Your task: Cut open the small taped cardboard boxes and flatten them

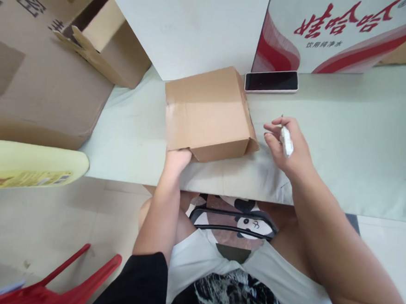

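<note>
A small brown cardboard box (209, 113) lies on the pale green cloth of the table (345, 148), near its front edge. My left hand (177, 160) grips the box's near left corner, with the fingers tucked under it and out of sight. My right hand (285, 146) hovers just right of the box and is closed around a small white tool (286, 141) that looks like a utility knife, its thin tip pointing away from me.
A phone with a dark screen (271, 81) lies behind the box. A white box (191, 26) and a red-printed water carton (336, 31) stand at the back. Large open cardboard boxes (49, 67) fill the left. A yellow object (28, 165) and a red plastic stool (75, 282) sit lower left.
</note>
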A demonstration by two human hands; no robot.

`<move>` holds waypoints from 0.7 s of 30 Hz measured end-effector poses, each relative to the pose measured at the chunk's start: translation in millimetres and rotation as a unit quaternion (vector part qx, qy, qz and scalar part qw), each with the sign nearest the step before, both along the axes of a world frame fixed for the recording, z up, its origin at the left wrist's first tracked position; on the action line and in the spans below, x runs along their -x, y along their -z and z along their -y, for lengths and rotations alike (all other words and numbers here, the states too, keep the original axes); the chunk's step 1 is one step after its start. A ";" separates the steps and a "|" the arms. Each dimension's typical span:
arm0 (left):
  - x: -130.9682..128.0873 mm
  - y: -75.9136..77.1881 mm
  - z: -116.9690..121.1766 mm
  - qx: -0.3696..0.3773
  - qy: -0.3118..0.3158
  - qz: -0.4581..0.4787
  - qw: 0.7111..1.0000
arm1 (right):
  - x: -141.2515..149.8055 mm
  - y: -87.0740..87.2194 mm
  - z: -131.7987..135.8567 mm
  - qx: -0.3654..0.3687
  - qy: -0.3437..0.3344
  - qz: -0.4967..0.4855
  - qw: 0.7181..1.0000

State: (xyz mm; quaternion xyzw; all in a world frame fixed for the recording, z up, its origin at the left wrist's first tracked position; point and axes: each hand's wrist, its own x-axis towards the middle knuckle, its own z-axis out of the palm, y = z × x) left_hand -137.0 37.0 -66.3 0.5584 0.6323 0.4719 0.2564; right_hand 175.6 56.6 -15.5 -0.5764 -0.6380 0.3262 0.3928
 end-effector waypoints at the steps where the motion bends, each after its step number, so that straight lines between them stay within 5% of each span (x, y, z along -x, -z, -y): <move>1: -0.5 2.9 0.0 0.007 -0.010 -0.002 1.000 | 1.1 1.4 -0.1 0.008 -0.014 0.014 1.000; 5: -4.6 -2.2 10.1 0.023 0.016 0.007 1.000 | 5.8 -0.6 3.0 0.029 -0.049 0.069 0.996; 10: -15.1 -31.3 26.9 0.073 0.275 0.027 0.958 | 2.4 2.3 2.2 0.019 -0.022 0.069 0.997; 12: -20.3 -42.7 28.7 0.077 0.312 0.037 0.946 | 0.3 6.5 0.8 0.011 -0.026 0.039 0.999; 15: -25.6 -50.7 28.9 0.090 0.276 0.065 0.955 | -0.4 12.1 -1.5 -0.037 -0.052 -0.042 0.997; 21: -26.6 -41.5 32.1 0.117 0.164 0.183 0.962 | 0.7 18.4 -5.7 -0.088 -0.078 -0.164 0.979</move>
